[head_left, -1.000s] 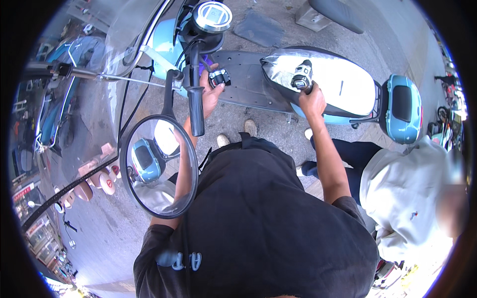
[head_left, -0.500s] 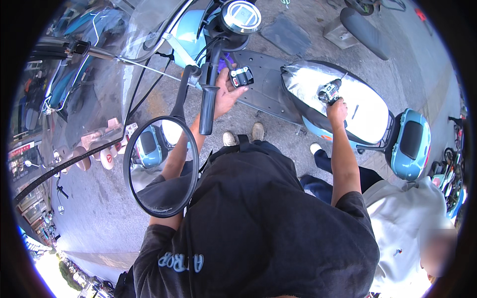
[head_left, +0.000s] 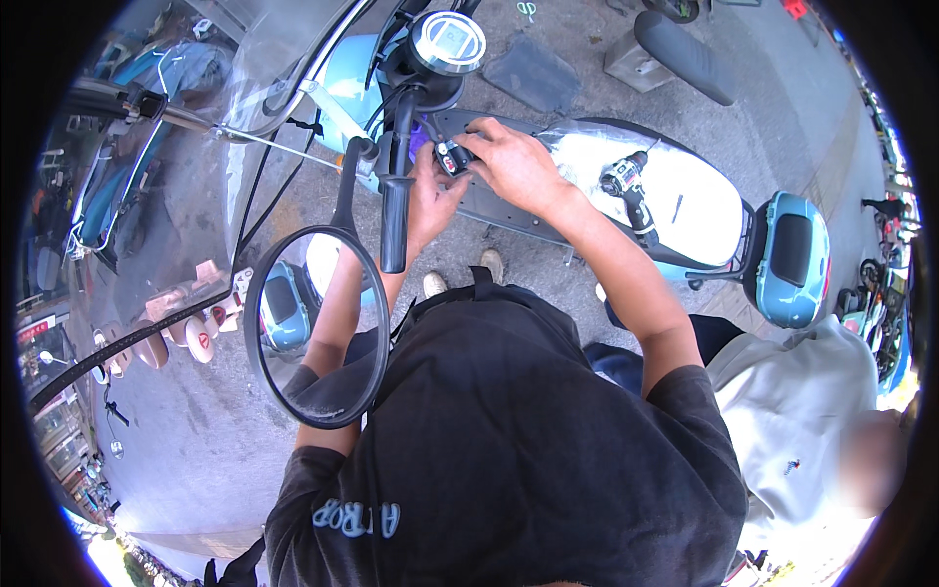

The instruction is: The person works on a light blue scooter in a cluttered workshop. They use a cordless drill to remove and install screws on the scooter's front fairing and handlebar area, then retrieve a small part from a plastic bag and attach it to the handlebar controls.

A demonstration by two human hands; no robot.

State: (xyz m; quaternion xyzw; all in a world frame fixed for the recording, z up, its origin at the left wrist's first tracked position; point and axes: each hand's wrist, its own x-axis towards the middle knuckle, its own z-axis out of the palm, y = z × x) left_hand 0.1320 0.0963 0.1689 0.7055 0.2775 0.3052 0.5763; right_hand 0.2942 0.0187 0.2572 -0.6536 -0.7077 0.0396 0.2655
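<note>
Between my hands, beside the scooter's handlebar, is a small black switch housing (head_left: 452,158) with silver and red parts. My left hand (head_left: 428,201) holds it from below, partly hidden behind the black handlebar grip (head_left: 394,230). The fingers of my right hand (head_left: 514,164) are bent onto the housing's right side, pinching it. A cordless drill (head_left: 624,178) lies on the white-covered scooter seat (head_left: 699,196), right of my right forearm. Above the grip sits the round silver-rimmed gauge (head_left: 448,42), and purple material shows behind the housing.
A round mirror (head_left: 318,328) stands at the left, below a clear windshield (head_left: 196,108). The blue rear box (head_left: 794,259) is behind the seat. A person in a white top (head_left: 792,430) is close on my right. A loose dark seat (head_left: 685,57) and black mat (head_left: 533,73) lie beyond the scooter.
My right hand has let go of the drill on the seat and moved left to the switch housing. The housing has tilted in my left hand. The whole view has shifted slightly.
</note>
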